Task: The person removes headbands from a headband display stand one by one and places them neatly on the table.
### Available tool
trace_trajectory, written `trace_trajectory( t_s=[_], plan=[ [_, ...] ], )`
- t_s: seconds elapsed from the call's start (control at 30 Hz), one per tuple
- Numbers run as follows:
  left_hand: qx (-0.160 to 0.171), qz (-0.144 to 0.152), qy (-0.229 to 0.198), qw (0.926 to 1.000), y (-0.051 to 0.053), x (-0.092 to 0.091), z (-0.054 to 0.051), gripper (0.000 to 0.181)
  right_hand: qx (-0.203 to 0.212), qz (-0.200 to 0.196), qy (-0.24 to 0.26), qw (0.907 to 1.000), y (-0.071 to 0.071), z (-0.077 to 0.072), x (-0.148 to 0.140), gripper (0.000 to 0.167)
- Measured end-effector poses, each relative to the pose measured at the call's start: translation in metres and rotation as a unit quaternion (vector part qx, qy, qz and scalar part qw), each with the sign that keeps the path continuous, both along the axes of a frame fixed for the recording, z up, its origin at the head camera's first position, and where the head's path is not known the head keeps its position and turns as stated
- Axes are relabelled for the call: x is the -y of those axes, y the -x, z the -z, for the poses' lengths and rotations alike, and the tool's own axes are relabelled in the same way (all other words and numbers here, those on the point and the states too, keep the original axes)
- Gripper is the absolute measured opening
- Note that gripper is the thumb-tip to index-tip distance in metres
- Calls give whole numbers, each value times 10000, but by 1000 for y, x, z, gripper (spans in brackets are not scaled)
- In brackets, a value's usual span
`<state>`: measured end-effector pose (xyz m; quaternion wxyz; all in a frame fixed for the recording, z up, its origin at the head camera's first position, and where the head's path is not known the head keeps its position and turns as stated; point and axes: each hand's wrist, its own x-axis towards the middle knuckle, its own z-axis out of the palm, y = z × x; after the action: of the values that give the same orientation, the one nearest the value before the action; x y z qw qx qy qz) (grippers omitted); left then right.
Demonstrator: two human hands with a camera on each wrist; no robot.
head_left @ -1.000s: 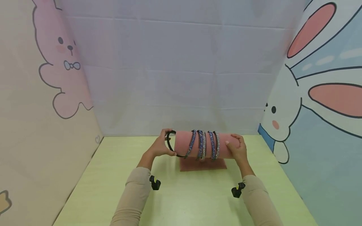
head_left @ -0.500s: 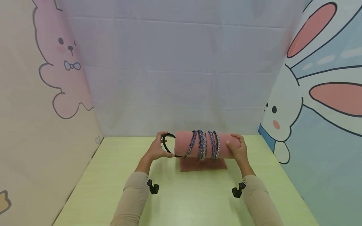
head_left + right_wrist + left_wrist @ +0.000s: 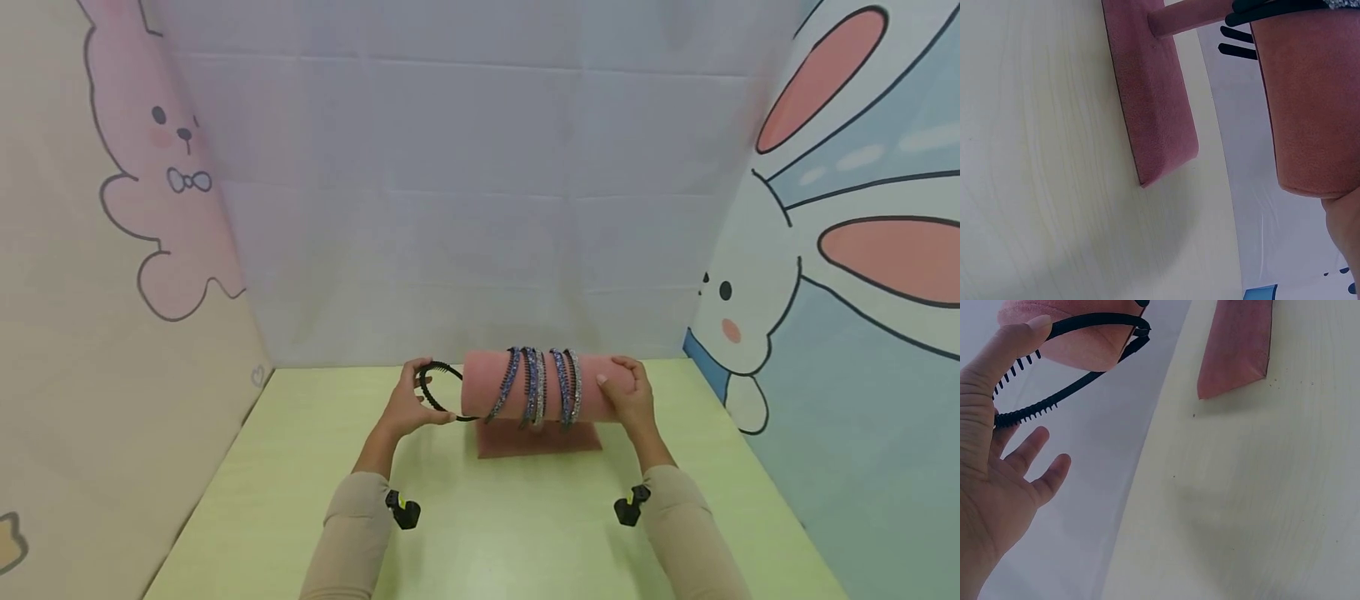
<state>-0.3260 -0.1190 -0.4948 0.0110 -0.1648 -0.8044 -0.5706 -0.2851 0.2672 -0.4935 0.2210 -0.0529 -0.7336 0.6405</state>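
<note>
In the head view my left hand holds a black toothed headband just off the left end of a pink padded roll. The left wrist view has my thumb on one side of the band and fingers at the other; its tips are close to the roll's end. My right hand grips the roll's right end, thumb in front and fingers over the top. Several glittery blue and silver headbands sit around the roll. A post joins it to a flat pink base.
The base stands on a pale yellow-green table near its back edge. Behind hangs a white cloth. Side walls carry cartoon rabbit drawings.
My left hand has moved left and slightly down with the black headband, drawing it further off the roll's left end. The right hand stays in place on the roll.
</note>
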Motion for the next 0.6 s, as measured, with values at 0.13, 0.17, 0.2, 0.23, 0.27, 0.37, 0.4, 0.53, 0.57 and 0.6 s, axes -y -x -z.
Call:
trace_trajectory(
  t_s=[0.13, 0.17, 0.2, 0.23, 0.27, 0.37, 0.4, 0.53, 0.57, 0.6],
  plan=[
    [11, 5, -41, 10000, -2, 4, 3, 105, 18, 39, 83, 10000, 0, 1, -2, 45],
    [7, 7, -30, 10000, -3, 5, 3, 105, 4, 41, 100, 9999, 0, 1, -2, 45],
    [1, 10, -20, 10000, -4, 7, 4, 105, -15, 40, 116, 9999, 0, 1, -2, 45],
    [-21, 19, 3, 10000, -5, 8, 4, 105, -29, 46, 106, 9999, 0, 1, -2, 44],
    [-31, 17, 22, 10000, -6, 9, 5, 105, -38, 58, 85, 9999, 0, 1, -2, 44],
    [26, 51, 71, 10000, -11, 12, 5, 105, -27, 64, 93, 9999, 0, 0, -1, 44],
    [69, 42, 100, 9999, -13, 12, 4, 105, 2, 58, 101, 9999, 0, 0, -1, 45],
    [227, 25, 85, 9997, -28, 15, -8, 101, 64, 28, 136, 9999, 0, 1, 1, 46],
    [236, 20, 114, 9997, -32, 15, -12, 100, 52, 19, 155, 9999, 1, 1, 1, 45],
    [243, 8, 128, 9996, -35, 15, -15, 99, 46, 26, 143, 9999, 1, 1, 1, 45]
  ],
)
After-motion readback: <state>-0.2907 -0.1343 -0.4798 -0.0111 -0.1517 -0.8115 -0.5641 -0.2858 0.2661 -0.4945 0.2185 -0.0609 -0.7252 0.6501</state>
